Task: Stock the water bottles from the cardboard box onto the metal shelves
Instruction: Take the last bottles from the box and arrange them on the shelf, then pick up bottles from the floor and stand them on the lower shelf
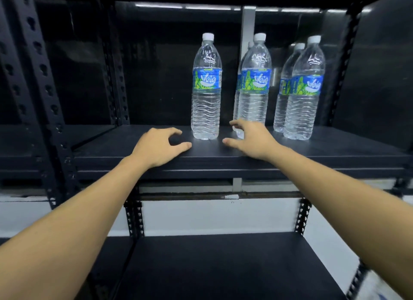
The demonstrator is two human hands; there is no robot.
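Observation:
Several clear water bottles with white caps and blue-green labels stand upright on the black metal shelf. The leftmost bottle stands alone. A middle bottle has another close behind it, and a right bottle also has one behind it. My left hand rests over the shelf's front, just left of the lone bottle, fingers apart and holding nothing. My right hand hovers to that bottle's right, in front of the middle bottle's base, also empty with fingers spread. The cardboard box is not in view.
Perforated black uprights stand at the left, with another upright at the right. A lower black shelf lies below my arms. The left part of the upper shelf holds no bottles. A white wall shows behind the lower level.

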